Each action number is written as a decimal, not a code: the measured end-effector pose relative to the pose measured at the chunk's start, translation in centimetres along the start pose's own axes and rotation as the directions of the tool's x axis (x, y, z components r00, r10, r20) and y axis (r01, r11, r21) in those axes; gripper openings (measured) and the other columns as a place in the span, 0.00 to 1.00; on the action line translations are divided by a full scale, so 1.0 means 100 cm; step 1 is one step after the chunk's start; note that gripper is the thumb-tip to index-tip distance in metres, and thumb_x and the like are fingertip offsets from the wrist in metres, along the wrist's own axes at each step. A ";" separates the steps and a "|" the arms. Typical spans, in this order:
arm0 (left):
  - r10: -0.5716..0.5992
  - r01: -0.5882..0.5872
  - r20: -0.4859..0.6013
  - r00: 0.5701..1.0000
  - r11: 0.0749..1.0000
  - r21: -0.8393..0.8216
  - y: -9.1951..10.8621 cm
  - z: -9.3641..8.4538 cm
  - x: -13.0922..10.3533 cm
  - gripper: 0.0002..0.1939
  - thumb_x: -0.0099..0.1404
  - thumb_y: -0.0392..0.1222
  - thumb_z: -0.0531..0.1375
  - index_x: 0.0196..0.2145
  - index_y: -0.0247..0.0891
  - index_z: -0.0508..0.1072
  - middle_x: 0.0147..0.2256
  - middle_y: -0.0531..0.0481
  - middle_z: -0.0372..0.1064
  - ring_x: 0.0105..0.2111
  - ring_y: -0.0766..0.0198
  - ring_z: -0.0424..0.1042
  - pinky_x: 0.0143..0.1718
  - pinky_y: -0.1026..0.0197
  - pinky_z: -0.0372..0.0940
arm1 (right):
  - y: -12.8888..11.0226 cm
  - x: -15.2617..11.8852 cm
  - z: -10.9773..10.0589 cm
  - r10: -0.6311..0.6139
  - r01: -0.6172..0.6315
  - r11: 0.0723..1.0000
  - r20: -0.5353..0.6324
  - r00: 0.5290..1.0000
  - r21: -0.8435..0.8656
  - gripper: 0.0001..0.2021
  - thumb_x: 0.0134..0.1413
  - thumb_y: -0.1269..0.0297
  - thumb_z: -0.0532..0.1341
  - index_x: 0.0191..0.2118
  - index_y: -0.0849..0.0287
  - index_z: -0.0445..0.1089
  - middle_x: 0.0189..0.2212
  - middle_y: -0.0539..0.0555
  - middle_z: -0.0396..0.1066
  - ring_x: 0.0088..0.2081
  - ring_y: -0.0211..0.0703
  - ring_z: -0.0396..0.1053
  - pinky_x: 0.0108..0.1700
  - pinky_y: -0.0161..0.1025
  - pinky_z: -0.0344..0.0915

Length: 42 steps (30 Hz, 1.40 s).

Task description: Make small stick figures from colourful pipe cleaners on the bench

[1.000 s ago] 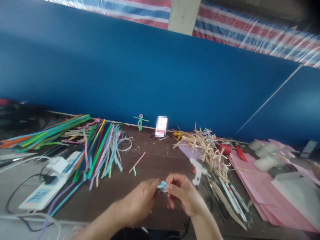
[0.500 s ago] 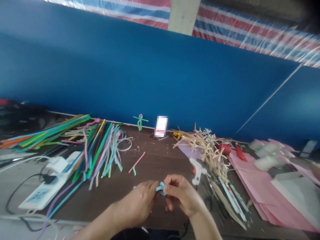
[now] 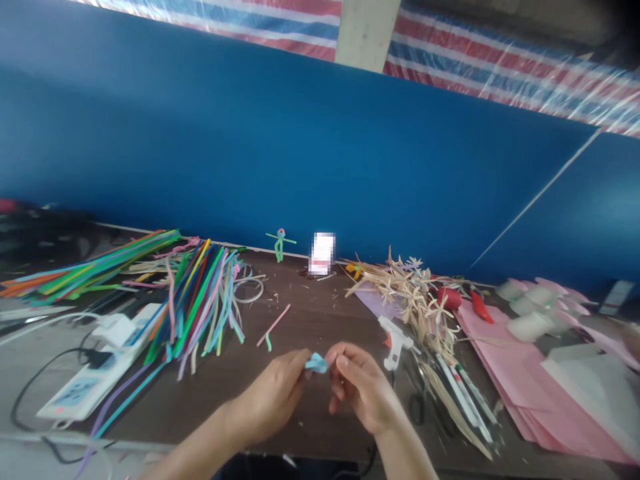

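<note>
My left hand (image 3: 281,388) pinches a small light blue twisted strip (image 3: 316,363), which looks like a coiled pipe cleaner, between thumb and forefinger. Its looped part sticks out to the right of those fingertips. My right hand (image 3: 363,383) is just to the right, with loosely curled fingers and the thumb lifted off the blue piece. The right forefinger is at the piece's edge; whether it touches is blurred. Beyond the hands, a pink and green pipe cleaner piece (image 3: 273,328) lies on the dark table (image 3: 310,317). A small green pipe cleaner figure (image 3: 280,247) stands at the back.
Bundled colourful pipe cleaners (image 3: 200,300) and a white power strip (image 3: 85,380) lie left. At right are a white glue gun (image 3: 396,341), dried straw-like flowers (image 3: 400,287), pens (image 3: 463,397), scissors (image 3: 416,407) and pink sheets (image 3: 505,373). A blue wall (image 3: 300,147) stands behind.
The light blue pipe cleaner has moved slightly left and up with my left hand. My right thumb has come off it, and my right fingers have loosened.
</note>
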State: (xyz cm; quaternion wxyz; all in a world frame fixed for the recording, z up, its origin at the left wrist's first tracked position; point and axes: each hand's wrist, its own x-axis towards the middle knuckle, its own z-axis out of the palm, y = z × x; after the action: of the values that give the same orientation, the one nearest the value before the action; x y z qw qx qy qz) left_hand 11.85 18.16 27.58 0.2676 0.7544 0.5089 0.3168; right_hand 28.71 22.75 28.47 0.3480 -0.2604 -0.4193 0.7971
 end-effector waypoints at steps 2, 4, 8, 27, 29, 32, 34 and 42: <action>-0.052 0.045 -0.050 0.997 0.992 -0.119 0.000 0.001 0.000 0.09 0.64 0.38 0.43 0.34 0.38 0.62 0.29 0.50 0.64 0.29 0.65 0.62 0.33 0.65 0.59 | 0.001 0.002 0.000 -0.063 0.065 0.996 -0.027 0.998 0.061 0.11 0.46 0.58 0.61 0.25 0.61 0.63 0.19 0.44 0.56 0.16 0.27 0.52 0.16 0.30 0.62; -0.083 0.072 -0.054 0.995 0.981 -0.183 0.001 0.001 0.001 0.11 0.64 0.40 0.42 0.34 0.38 0.62 0.29 0.51 0.64 0.29 0.66 0.62 0.32 0.66 0.60 | 0.002 0.003 0.001 -0.084 0.086 0.992 -0.026 0.996 0.094 0.14 0.47 0.57 0.60 0.21 0.62 0.61 0.21 0.46 0.56 0.16 0.28 0.52 0.16 0.31 0.62; -0.027 0.026 -0.007 1.000 0.995 -0.091 0.007 0.002 0.002 0.09 0.62 0.35 0.44 0.34 0.38 0.63 0.31 0.50 0.65 0.32 0.64 0.63 0.36 0.64 0.59 | 0.003 0.005 0.002 -0.079 0.079 0.997 -0.071 0.994 -0.009 0.14 0.46 0.55 0.60 0.23 0.61 0.62 0.19 0.45 0.54 0.18 0.29 0.51 0.16 0.29 0.58; -0.001 -0.010 0.068 0.998 0.986 0.166 0.001 0.016 0.002 0.11 0.58 0.29 0.44 0.36 0.34 0.62 0.32 0.44 0.65 0.33 0.60 0.64 0.35 0.59 0.59 | 0.013 0.010 0.018 0.023 -0.043 0.997 -0.312 0.950 -0.059 0.17 0.36 0.55 0.65 0.19 0.63 0.61 0.13 0.42 0.55 0.13 0.24 0.44 0.15 0.27 0.41; -0.025 0.020 0.052 0.998 0.995 0.098 0.001 0.016 0.002 0.10 0.60 0.31 0.44 0.36 0.34 0.62 0.32 0.44 0.65 0.33 0.60 0.64 0.35 0.59 0.58 | 0.014 0.012 0.016 0.034 -0.048 0.998 -0.301 0.953 -0.040 0.17 0.37 0.55 0.65 0.19 0.62 0.60 0.13 0.42 0.53 0.13 0.24 0.43 0.15 0.26 0.41; -0.070 0.075 0.044 0.997 0.987 -0.143 0.004 0.013 0.004 0.11 0.63 0.36 0.43 0.37 0.35 0.63 0.33 0.46 0.66 0.33 0.62 0.64 0.36 0.61 0.57 | 0.013 0.012 0.010 -0.023 0.006 0.998 -0.282 0.959 -0.061 0.14 0.42 0.55 0.62 0.22 0.61 0.62 0.14 0.42 0.51 0.14 0.26 0.44 0.15 0.26 0.44; -0.108 0.124 0.068 0.992 0.939 -0.320 0.006 0.008 0.005 0.12 0.64 0.40 0.43 0.36 0.36 0.65 0.31 0.49 0.65 0.31 0.64 0.62 0.34 0.63 0.57 | 0.008 0.010 0.006 -0.115 0.083 0.986 -0.226 0.967 -0.146 0.11 0.44 0.58 0.61 0.29 0.61 0.66 0.18 0.44 0.55 0.17 0.27 0.50 0.17 0.26 0.48; -0.227 0.337 0.254 0.940 0.740 -0.583 0.006 0.001 0.006 0.14 0.59 0.49 0.51 0.26 0.34 0.64 0.23 0.55 0.52 0.25 0.68 0.52 0.27 0.66 0.51 | -0.009 0.007 0.006 -0.115 0.141 0.870 0.082 0.990 -0.472 0.09 0.45 0.67 0.59 0.36 0.60 0.65 0.26 0.49 0.65 0.28 0.34 0.64 0.32 0.33 0.60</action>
State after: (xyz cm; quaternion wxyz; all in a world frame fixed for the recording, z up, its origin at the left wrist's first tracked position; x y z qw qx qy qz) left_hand 12.49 18.52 28.06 0.5860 0.5623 0.4612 0.3574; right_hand 28.16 23.30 29.43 0.3144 -0.2892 -0.6275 0.6509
